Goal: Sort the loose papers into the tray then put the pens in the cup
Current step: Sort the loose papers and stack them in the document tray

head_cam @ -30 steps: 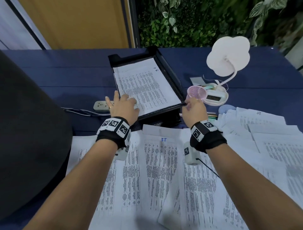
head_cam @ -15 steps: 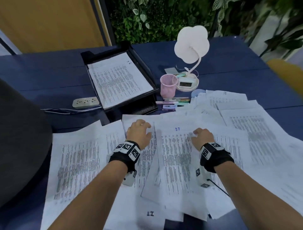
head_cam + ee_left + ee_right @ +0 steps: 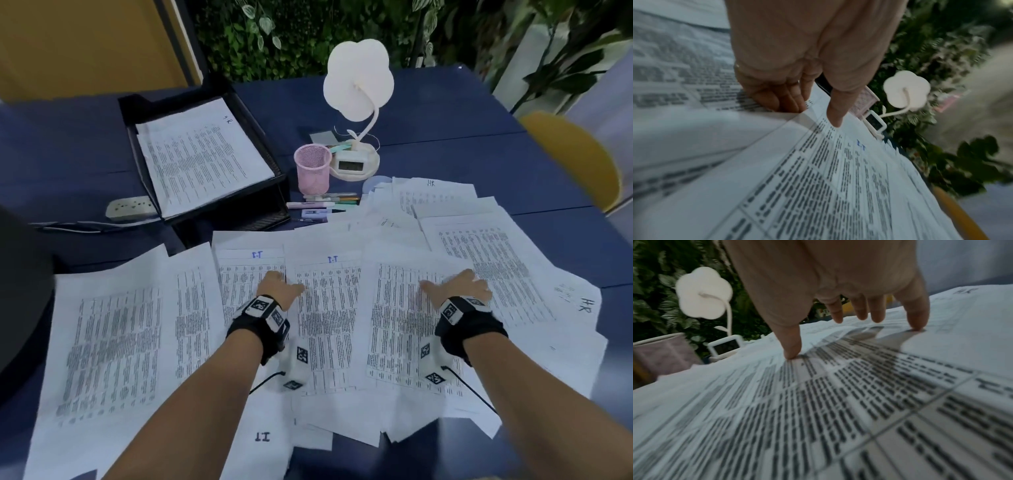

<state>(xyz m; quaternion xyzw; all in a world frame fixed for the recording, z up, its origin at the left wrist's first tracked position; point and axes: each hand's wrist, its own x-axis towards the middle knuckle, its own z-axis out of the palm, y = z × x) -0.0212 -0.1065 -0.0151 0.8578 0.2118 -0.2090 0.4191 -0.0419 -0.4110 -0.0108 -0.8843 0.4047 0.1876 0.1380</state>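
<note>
Your left hand [image 3: 279, 291] rests on the loose papers [image 3: 329, 308] spread nearest you on the surface [image 3: 479, 164], fingers [image 3: 781, 97] bunched at a sheet's edge, thumb extended, gripping nothing. Your right hand [image 3: 459, 289] is splayed, fingertips [image 3: 917, 322] pressing a sheet right of the left hand. The tray [image 3: 267, 144], already holding sheets, stands beyond the left hand; the cup [image 3: 312, 168] is just right of the tray, the pens [image 3: 325, 202] lying at the cup's foot.

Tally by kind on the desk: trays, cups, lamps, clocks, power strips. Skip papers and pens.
black tray: 1
pink mesh cup: 1
white flower lamp: 1
small clock: 1
power strip: 1
Total: 5
</note>
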